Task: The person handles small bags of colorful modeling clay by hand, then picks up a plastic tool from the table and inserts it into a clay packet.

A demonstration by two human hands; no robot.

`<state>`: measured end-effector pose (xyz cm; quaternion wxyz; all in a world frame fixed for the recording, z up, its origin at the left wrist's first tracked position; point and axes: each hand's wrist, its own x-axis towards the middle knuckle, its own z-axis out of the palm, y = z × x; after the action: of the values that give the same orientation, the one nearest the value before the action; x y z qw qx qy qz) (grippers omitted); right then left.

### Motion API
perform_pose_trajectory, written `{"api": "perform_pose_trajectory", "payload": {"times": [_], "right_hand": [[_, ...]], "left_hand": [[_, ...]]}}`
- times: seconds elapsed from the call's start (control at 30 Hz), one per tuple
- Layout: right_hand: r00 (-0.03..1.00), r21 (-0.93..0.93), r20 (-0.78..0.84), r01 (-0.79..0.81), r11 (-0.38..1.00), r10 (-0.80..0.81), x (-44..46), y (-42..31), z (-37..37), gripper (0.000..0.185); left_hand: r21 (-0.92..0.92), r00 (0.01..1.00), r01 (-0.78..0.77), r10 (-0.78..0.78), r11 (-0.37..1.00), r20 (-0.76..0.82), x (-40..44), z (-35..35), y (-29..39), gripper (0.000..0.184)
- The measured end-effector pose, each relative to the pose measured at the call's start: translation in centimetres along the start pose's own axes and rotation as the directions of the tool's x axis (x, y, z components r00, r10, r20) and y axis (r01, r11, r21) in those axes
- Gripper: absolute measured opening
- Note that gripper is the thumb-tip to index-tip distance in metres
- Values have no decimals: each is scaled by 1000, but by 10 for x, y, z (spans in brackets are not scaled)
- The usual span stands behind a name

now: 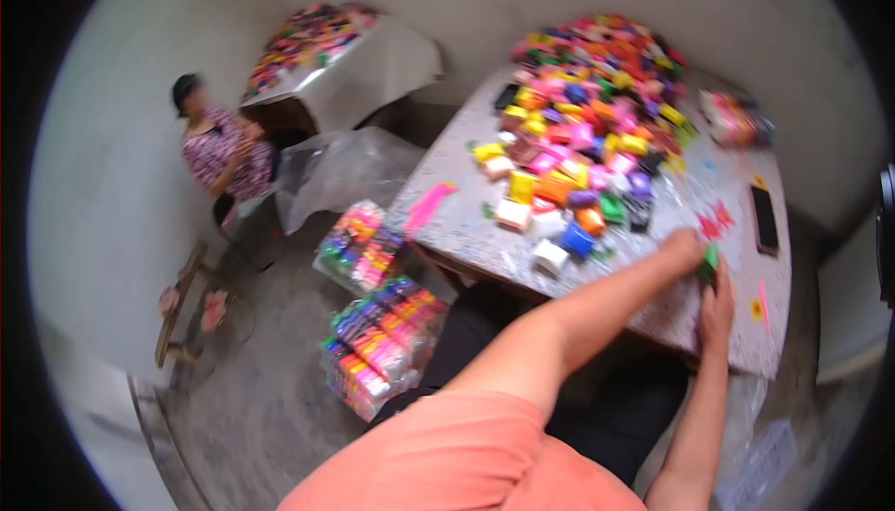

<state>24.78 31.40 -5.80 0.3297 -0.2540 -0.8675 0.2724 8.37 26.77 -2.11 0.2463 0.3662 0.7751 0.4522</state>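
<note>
A green packet (711,260) is gripped in the curled fingers of the right hand (716,310) over the table (653,301); the left hand (687,247) is bunched beside it, its grip too blurred to tell. Wrapped bundles (387,334) are already formed; heaped loose packets (569,152) remain unwrapped together.

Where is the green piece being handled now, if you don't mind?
In the head view, the green piece is toward the right of the table, between the left hand and right hand, below the red flower pattern.
</note>
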Motion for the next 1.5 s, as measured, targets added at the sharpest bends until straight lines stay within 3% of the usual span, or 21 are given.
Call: {"api": "perform_pose_trajectory", "payload": {"times": [0.03, 0.1, 0.3, 0.67, 0.8, 0.9, 1.03, 1.13, 1.33, 1.5], "right_hand": [[1000, 21, 10, -18, 1000, 18, -1, 4, 0, 61], [1000, 5, -5, -15, 1000, 15, -2, -1, -1, 60], [999, 128, -40, -31, 991, 36, -2, -6, 1, 62], [1000, 282, -19, -3, 960, 9, -1, 0, 3, 68], [1000, 308, -20, 0, 951, 7, -1, -2, 3, 67], [999, 294, -31, 29, 955, -21, 0, 2, 6, 66], [999, 281, -19, 42, 959, -38, 0, 6, 6, 65], [999, 284, -4, 32, 958, -33, -1, 4, 4, 64], [1000, 292, 0, 18, 956, -19, -1, 7, 6, 63], [1000, 279, 3, 27, 960, -29, -1, 5, 4, 62]], "left_hand": [[-57, 998, 13, -10, 998, 57, -3, -5, 4, 42], [29, 997, -74, 75, 997, -20, 6, 4, -6, 44], [-14, 988, -135, 133, 991, -72, 8, 8, -13, 53], [-59, 996, -47, 42, 997, -79, -2, -9, -11, 63], [-76, 996, -12, 5, 997, -92, -4, -10, -13, 62], [-18, 993, -97, 95, 995, -74, -3, -12, -20, 61], [-76, 989, -96, 87, 992, -117, -3, -4, -18, 49], [-23, 988, -140, 139, 990, -64, -7, -3, -11, 49], [89, 931, -333, 342, 939, -128, -4, 8, -15, 40], [88, 929, -322, 333, 943, -160, 3, 20, -24, 37]]}}
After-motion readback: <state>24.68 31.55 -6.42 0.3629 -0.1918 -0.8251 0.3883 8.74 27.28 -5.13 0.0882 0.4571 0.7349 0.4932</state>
